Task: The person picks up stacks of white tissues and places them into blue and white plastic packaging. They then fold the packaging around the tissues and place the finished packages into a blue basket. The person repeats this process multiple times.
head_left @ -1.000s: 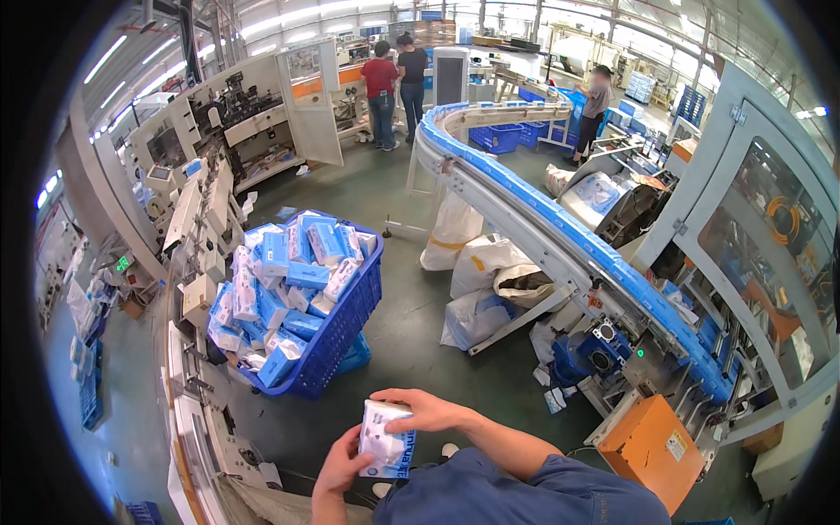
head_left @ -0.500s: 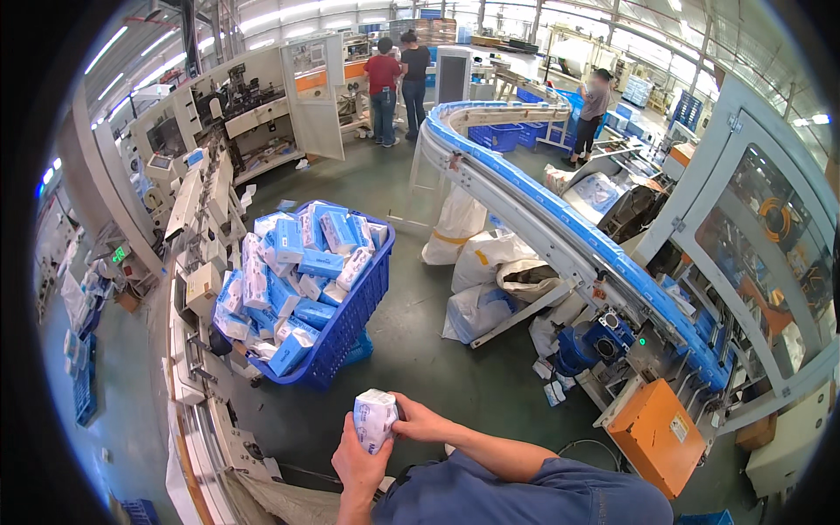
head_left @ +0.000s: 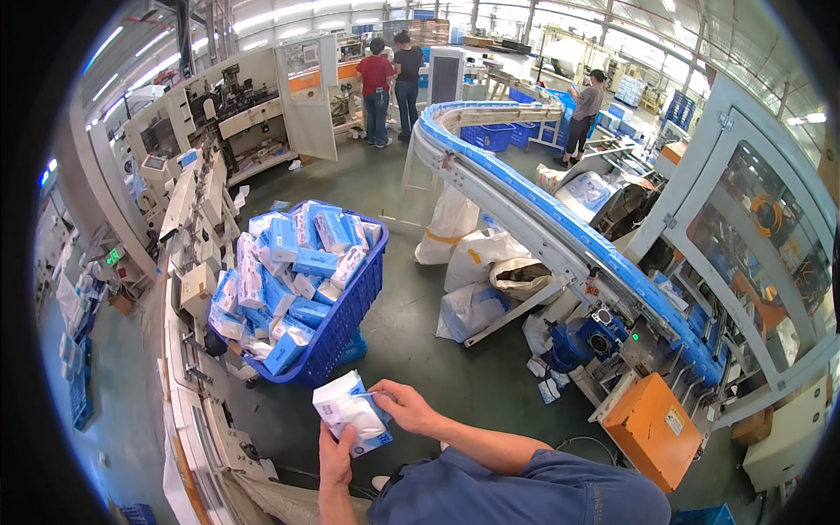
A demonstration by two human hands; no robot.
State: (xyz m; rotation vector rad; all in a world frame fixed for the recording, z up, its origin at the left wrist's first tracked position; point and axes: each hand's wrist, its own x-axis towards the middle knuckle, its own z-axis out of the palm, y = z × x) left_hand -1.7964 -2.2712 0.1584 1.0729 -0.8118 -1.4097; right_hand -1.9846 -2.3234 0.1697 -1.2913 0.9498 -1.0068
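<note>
A white and blue soft pack of tissues (head_left: 344, 405) is held tilted in front of me, below the blue basket. My left hand (head_left: 336, 448) grips its lower left side, with the thumb across the front. At the pack's upper right edge, my right hand (head_left: 406, 408) pinches what looks like a bit of the plastic wrapper between thumb and fingers. Just beyond stands a blue plastic basket (head_left: 356, 308), heaped with similar blue and white tissue packs (head_left: 282, 236).
A curved conveyor (head_left: 525, 194) carrying a blue row runs down the right side toward an orange box (head_left: 652, 420). White sacks (head_left: 475, 271) slump beneath it. A long machine (head_left: 188, 289) borders my left. Several people (head_left: 378, 92) stand farther back.
The pack has turned and shifted left, showing a different side. My right hand has moved from holding its side to pinching its upper edge.
</note>
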